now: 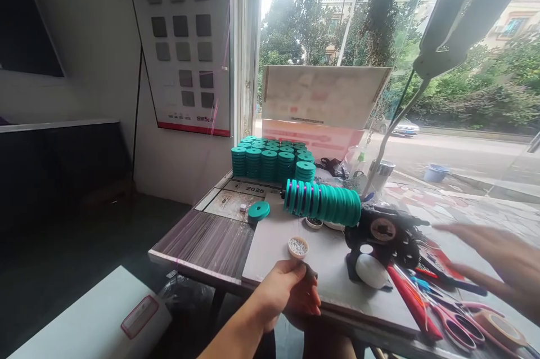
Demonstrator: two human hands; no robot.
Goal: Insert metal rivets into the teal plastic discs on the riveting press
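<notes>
My left hand [280,291] is at the front edge of the white board [270,257], its fingers curled and thumb pressed in, with something small and dark by the fingertips that I cannot make out. Just beyond it sits a small round dish [298,247] of tiny whitish pieces. At the right, my right hand [498,269] is blurred, fingers stretched and thumb apart, beside a black clamp-like device [383,229]. A row of green grooved discs [324,201] is threaded on a rod reaching left from that device. One green disc [259,210] lies flat at left.
Stacks of green discs [270,162] stand at the table's back. Pink-handled scissors [458,331], a tape roll [502,328] and a red tool or pouch [415,303] lie front right. A lamp arm [382,145] rises before the window. A white box [93,319] is lower left.
</notes>
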